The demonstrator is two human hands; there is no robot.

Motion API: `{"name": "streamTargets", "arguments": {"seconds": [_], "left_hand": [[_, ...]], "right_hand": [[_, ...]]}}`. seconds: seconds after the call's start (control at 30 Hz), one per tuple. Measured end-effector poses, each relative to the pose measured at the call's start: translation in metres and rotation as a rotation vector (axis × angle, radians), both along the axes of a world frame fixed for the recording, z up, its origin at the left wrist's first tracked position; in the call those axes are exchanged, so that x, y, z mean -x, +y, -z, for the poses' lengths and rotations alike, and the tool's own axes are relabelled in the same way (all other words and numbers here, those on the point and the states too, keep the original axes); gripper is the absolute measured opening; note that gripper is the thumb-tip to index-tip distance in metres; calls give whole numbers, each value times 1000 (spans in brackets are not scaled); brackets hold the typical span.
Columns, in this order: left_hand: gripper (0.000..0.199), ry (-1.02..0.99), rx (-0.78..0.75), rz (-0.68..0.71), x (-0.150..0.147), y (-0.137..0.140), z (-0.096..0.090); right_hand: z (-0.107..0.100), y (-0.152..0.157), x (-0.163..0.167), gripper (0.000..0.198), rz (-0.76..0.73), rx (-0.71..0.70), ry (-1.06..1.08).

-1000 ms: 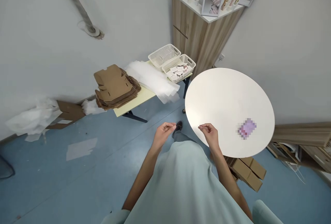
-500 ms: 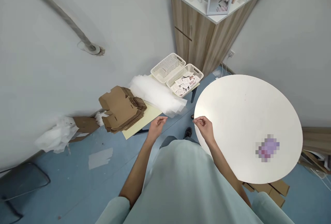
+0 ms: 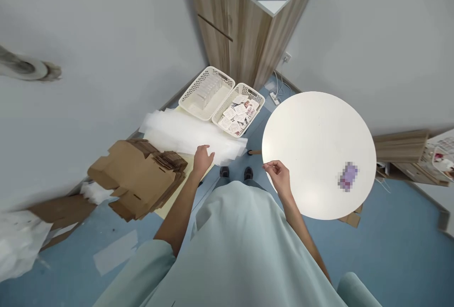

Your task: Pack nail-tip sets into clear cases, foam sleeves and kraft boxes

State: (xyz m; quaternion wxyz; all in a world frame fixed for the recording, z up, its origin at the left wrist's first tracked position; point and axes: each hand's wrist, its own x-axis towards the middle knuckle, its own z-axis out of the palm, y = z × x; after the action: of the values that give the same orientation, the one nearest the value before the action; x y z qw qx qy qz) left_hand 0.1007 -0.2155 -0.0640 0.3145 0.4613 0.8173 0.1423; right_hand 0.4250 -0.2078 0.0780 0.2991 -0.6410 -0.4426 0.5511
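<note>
To the right of the thin, translucent white sheets (image 3: 187,133), the right hand (image 3: 279,177) shows in front of the smooth round table (image 3: 315,132), thumb and curled fingertips drawn together on nothing visible, while the left hand (image 3: 203,161), loosely parted and seemingly holding nothing, hangs at the sheets' near edge, contact impossible to tell. Flat-folded brown cardboard (image 3: 136,167) lies stacked left of the sheets, perforated plastic baskets (image 3: 194,111) sit just beyond them, and farther back rises an angular, wood-grained cabinet (image 3: 244,28).
</note>
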Motion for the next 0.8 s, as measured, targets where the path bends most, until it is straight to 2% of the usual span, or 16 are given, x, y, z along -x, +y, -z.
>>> {"name": "streamTargets", "arguments": {"seconds": [0.13,0.23,0.37,0.43,0.57,0.63,0.7,0.8], "left_hand": [[51,92,65,94,14,22,20],[50,127,111,167,20,28,27],[47,104,190,227,25,38,21],[42,47,132,244,26,49,11],[37,-63,-167,303,22,91,-13],[38,-63,-258,358,18,120,-19],[42,-35,-270,416,14,149,-20],[48,17,-189,503,9,187,-10]], "right_hand": [[-4,-9,17,25,69,1,-42],[-4,-14,27,26,125,7,-60],[1,-18,37,33,190,5,-43],[3,-17,42,36,211,5,-39],[3,-11,50,36,251,-4,-44],[1,-9,53,35,288,-13,-34],[-2,-9,55,34,330,-22,-24],[-5,-14,56,33,396,-23,-28]]}}
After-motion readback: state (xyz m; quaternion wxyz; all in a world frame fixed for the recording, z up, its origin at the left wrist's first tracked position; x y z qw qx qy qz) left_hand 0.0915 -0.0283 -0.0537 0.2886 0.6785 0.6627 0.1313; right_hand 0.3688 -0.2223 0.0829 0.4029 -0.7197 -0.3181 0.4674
